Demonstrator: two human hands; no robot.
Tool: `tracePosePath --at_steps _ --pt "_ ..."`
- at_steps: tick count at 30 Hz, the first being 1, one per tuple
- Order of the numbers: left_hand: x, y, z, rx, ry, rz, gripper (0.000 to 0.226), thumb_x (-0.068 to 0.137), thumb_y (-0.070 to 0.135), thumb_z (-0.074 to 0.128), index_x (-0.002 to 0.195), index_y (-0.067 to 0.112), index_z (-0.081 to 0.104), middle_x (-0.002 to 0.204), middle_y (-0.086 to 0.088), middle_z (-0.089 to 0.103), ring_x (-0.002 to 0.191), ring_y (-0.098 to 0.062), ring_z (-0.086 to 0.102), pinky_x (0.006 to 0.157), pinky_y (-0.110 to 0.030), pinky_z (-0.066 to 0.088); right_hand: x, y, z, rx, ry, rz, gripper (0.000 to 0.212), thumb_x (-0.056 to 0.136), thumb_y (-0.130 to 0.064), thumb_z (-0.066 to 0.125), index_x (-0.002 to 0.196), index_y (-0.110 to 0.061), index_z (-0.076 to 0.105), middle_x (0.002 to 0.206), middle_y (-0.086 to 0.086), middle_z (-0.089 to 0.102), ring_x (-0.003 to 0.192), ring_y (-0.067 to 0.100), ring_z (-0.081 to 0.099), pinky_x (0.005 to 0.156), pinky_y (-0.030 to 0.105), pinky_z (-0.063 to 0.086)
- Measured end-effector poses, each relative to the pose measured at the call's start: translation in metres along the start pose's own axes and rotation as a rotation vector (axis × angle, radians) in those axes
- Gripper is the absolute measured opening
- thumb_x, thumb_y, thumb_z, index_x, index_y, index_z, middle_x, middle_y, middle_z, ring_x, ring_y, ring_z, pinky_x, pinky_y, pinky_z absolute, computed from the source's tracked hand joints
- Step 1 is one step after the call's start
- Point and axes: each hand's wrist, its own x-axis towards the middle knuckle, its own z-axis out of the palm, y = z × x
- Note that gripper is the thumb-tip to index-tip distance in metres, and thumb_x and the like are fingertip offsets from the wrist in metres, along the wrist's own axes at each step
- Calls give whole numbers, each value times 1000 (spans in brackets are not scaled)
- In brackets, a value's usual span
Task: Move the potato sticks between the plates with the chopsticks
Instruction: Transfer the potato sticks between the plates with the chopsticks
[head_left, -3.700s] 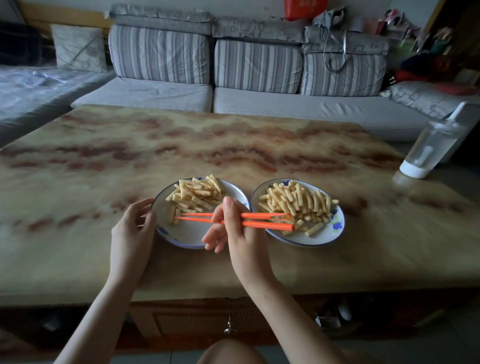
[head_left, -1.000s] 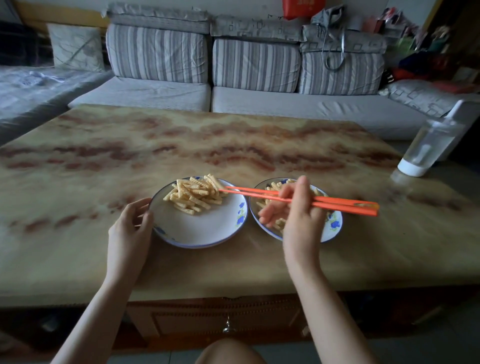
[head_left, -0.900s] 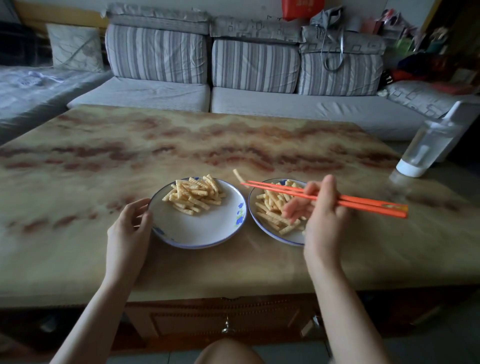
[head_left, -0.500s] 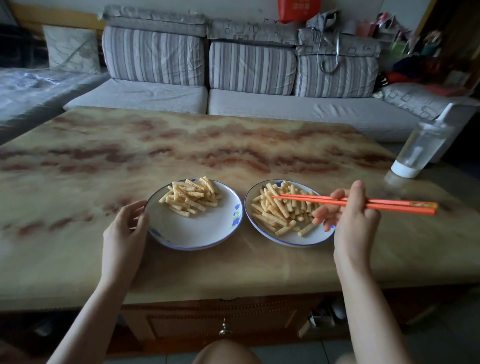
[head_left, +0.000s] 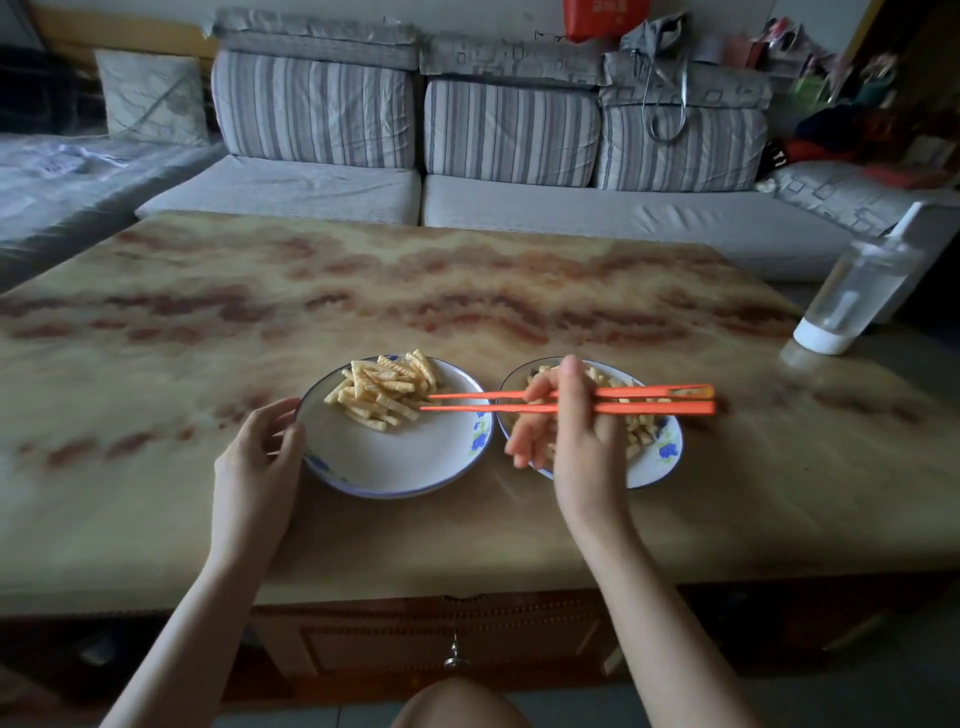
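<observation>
Two white plates with blue flowers stand side by side on the marbled table. The left plate (head_left: 395, 462) carries a heap of potato sticks (head_left: 384, 389) on its far side. My right hand (head_left: 566, 431) hovers over the right plate (head_left: 660, 462) and grips the orange chopsticks (head_left: 649, 400), whose tips reach left to the edge of that heap. The right plate's potato sticks (head_left: 636, 428) are mostly hidden behind this hand. My left hand (head_left: 257, 462) rests at the left plate's rim with fingers loosely curved against it.
A clear plastic bottle (head_left: 857, 291) with a white base stands at the table's right edge. A striped grey sofa (head_left: 467, 130) runs behind the table. The table's (head_left: 208, 312) front edge lies just below my wrists.
My right hand has swung back to the left over the right plate, bringing the chopstick tips from that plate to the heap on the left plate. The left hand has stayed at the rim.
</observation>
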Motion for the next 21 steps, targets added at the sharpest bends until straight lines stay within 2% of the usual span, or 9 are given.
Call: tracePosePath --at_steps 2,6,8,11,14,17,21 --pt "0 -1 0 -4 -1 -3 28 93 14 53 119 17 63 103 9 62 90 -2 54 69 -3 33 -3 9 10 -41 -68 -22 42 103 -29 34 72 -8 53 44 12 54 34 19 47 37 18 32" --pt "-1 1 0 -4 -1 -5 28 93 14 53 119 17 62 103 10 61 92 -2 54 76 -13 35 -1 21 20 -71 -109 4 42 101 -37 35 74 -11 55 45 10 56 37 20 48 38 19 33" --pt "-1 1 -1 -2 -2 -1 29 93 14 53 120 17 62 103 10 61 91 -1 53 73 -8 34 1 24 22 -95 -92 18 41 101 -35 35 73 -12 55 45 8 56 37 19 48 38 19 34" --pt "-1 0 -1 -2 -5 -4 29 93 14 53 121 17 62 104 10 61 92 -2 54 71 -6 34 3 25 22 -92 -25 19 44 102 -31 34 67 -13 54 43 11 55 35 21 47 38 18 33" --pt "-1 2 -1 -5 -3 4 29 93 13 53 120 15 62 104 10 61 92 -2 53 67 3 33 5 17 16 -55 62 26 47 103 -30 33 63 -11 51 43 15 54 33 21 47 38 19 33" --pt "-1 2 -1 -3 -3 -2 29 93 13 53 120 15 62 104 11 60 91 -2 53 66 4 33 9 5 1 19 149 51 47 103 -31 32 65 -10 50 39 7 53 34 21 48 40 23 35" --pt "-1 1 -1 3 -1 -3 29 93 13 53 120 15 62 104 12 59 90 -1 52 66 4 33 16 -9 -27 54 300 6 45 103 -30 30 67 -10 47 37 5 51 30 17 47 35 16 32"
